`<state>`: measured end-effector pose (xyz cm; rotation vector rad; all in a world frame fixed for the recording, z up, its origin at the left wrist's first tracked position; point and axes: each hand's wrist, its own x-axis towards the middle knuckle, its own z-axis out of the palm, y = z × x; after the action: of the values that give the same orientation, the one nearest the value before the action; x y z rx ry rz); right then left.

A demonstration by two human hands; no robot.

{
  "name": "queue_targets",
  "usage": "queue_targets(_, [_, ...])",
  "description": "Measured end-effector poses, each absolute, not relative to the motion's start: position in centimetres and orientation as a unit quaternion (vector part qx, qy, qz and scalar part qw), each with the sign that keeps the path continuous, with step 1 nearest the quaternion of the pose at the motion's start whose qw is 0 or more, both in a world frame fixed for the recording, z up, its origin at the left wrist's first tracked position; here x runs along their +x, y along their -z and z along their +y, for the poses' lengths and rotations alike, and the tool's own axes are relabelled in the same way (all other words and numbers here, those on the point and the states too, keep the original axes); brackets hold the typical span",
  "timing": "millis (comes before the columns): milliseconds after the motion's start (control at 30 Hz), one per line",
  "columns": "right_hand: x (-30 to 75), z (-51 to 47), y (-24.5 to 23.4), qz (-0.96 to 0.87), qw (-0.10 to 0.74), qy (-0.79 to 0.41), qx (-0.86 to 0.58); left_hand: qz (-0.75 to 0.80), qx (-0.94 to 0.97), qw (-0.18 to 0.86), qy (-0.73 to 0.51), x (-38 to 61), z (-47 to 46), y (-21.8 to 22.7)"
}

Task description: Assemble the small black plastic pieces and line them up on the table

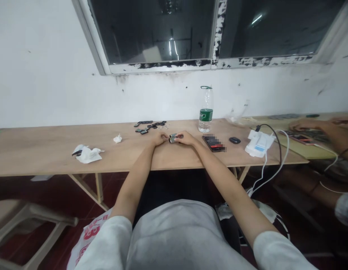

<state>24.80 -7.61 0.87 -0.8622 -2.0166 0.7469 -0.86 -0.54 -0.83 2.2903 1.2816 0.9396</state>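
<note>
Over the wooden table, my right hand [184, 138] pinches a small black-and-grey rectangular piece [172, 139] by its right side. Close by on the left is my left hand [160, 139], fingers drawn together at the piece's left edge. Anything between the left fingertips is too small to make out. Just beyond the hands lie several similar black-and-grey pieces [144, 131] in a loose group. Tiny pale bits [161, 126] are scattered beside them.
A water bottle [205, 114] stands near the wall. To the right lie a phone [213, 143], a black oval case [234, 140] and a white power strip [259, 143] with cables. Crumpled tissues [89, 154] lie left. Another person's hands [309, 123] are at far right.
</note>
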Motion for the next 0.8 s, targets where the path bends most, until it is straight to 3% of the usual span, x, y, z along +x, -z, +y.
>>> queue_targets(200, [24.8, -7.3, -0.9, -0.737, 0.460, -0.324, -0.375, 0.446, 0.802, 0.192, -0.348, -0.7, -1.0, 0.4])
queue_targets(367, [24.8, -6.7, -0.8, -0.692, 0.504, -0.323, -0.404, 0.402, 0.788, 0.138, -0.445, 0.3, -1.8, -0.5])
queue_targets(800, [25.7, -5.6, -0.6, -0.661, 0.533, -0.356, -0.391, 0.260, 0.889, 0.012, -0.376, 3.1, -1.1, -0.2])
